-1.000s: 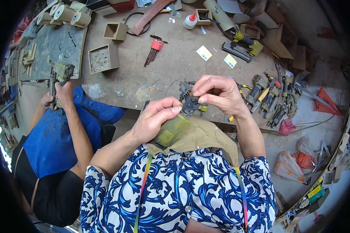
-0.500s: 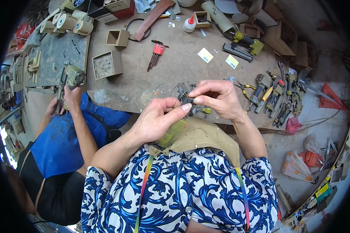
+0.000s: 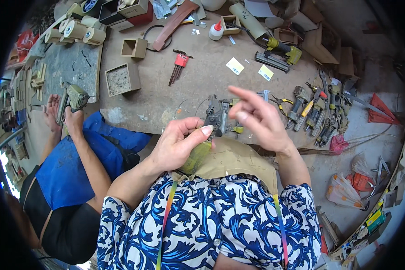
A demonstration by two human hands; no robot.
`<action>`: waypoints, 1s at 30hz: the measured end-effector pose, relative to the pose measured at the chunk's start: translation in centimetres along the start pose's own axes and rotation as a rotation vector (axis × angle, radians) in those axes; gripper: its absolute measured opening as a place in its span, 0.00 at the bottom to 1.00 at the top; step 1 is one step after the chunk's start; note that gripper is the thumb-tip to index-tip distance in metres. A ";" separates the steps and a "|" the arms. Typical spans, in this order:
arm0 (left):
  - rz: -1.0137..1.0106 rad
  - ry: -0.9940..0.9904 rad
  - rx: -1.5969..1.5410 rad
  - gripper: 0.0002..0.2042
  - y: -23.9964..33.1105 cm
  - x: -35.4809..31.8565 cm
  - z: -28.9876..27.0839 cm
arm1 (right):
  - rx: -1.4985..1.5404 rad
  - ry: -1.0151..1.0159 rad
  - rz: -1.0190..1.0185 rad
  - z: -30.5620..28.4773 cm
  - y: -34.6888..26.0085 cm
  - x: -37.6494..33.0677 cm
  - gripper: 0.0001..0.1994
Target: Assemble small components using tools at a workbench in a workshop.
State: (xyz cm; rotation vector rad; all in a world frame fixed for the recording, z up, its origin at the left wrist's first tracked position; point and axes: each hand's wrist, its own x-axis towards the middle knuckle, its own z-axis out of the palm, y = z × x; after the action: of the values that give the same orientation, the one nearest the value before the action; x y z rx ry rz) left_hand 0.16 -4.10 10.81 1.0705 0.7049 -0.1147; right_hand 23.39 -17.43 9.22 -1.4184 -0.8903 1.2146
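With my tool (image 3: 196,158) as the middle of the dial and 12 straight ahead: between 9 and 10, a co-worker's right hand (image 3: 74,120) grips a nailer (image 3: 78,96), and their left hand (image 3: 53,110) is beside it, palm showing. At 10 stands a box (image 3: 134,76) of grey stuff; near 11 lie hex keys (image 3: 181,62).

My left hand (image 3: 175,143) is wrapped round the tool, thumb pressed on top, fingers curled at its side. The tool is over my apron (image 3: 240,159), green body toward 7, dark end (image 3: 213,119) toward 1. My right hand (image 3: 269,127) is near 3, apart from the tool, fingers spread, index stretched toward 10; I see nothing in it. Past it, between 2 and 3, are pliers (image 3: 282,109) and a tool pile (image 3: 318,112).

I judge this a break between touches in fingertip work on the dark end; another touch calls for a steady left grip and a fine right pinch.

Half a second ago, my right thumb and index met at that end; now they are parted and away. The co-worker's left hand has come off the nailer.
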 end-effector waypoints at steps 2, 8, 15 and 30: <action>0.013 0.011 -0.012 0.14 0.1 0.2 -0.7 | 0.103 0.079 0.099 -0.3 1.0 -0.7 0.18; 0.073 0.149 -0.062 0.16 0.8 -0.4 -1.3 | 0.652 0.031 0.435 4.2 2.1 -5.1 0.17; 0.290 0.322 0.346 0.20 -1.2 1.5 -1.3 | 0.524 0.245 0.485 3.2 4.4 -8.1 0.16; 0.203 0.344 0.285 0.14 -0.6 -0.2 -0.3 | -0.906 -0.003 -0.420 2.1 -1.0 -0.9 0.03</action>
State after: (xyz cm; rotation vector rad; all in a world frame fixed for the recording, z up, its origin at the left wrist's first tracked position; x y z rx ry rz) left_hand -0.35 -4.17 10.38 1.4487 0.9005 0.1527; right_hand 21.20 -17.61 10.45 -1.7685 -1.7666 0.4799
